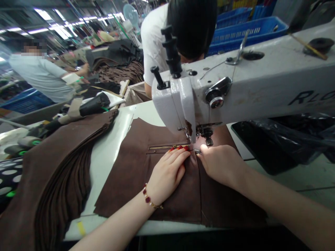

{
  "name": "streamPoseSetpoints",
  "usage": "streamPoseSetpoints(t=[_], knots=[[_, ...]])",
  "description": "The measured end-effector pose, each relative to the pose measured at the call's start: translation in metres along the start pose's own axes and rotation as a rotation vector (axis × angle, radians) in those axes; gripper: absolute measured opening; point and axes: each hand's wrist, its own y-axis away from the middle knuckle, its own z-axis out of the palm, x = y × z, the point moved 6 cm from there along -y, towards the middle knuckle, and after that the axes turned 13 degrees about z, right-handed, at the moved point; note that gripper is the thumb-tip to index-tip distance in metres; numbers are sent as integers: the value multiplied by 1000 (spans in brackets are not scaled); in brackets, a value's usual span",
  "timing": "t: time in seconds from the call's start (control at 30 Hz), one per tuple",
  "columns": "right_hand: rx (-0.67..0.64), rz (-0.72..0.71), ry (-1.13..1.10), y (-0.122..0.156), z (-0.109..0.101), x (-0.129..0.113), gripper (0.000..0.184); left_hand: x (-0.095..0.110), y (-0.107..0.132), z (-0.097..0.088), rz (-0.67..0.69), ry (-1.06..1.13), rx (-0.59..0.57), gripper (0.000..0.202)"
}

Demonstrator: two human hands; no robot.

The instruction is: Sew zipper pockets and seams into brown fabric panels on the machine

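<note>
The left hand [167, 170] lies flat and open on a brown suede panel [125, 174], fingers together and pressing down, with its red-painted fingertips [179, 148] touching the lower edge of a brass zipper [169, 147] set into the panel. A beaded bracelet [148, 199] circles that wrist. The right hand [222, 165] sits just beside the left, its fingers drawn together and pinched on the small metal slider [196, 151] at the zipper's right end. The panel lies under both hands on a white table [110, 157], with a second brown layer [222, 205] beneath and to the right of the right hand. Directly ahead of the grip, the presser foot [208, 134] of a white sewing machine [174, 104] stands just above the panel, close to the slider. Left of the hands lies a tall stack of brown panels [52, 174]. Beyond the machine, well ahead of the hands, a co-worker in a white shirt [154, 38] bends forward beside blue crates [248, 35], and another person [39, 76] stands farther left. A black plastic bag [277, 143] sits right of the grip.
</note>
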Motion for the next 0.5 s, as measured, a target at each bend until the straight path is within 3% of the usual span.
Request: streamPoseSetpoints(t=[0.3, 0.5], knots=[[-40, -46, -16, 0, 2, -3, 41, 0, 2, 3, 29, -66, -13, 44], [-88, -75, -50, 19, 0, -2, 31, 2, 2, 5, 40, -128, -38, 47]])
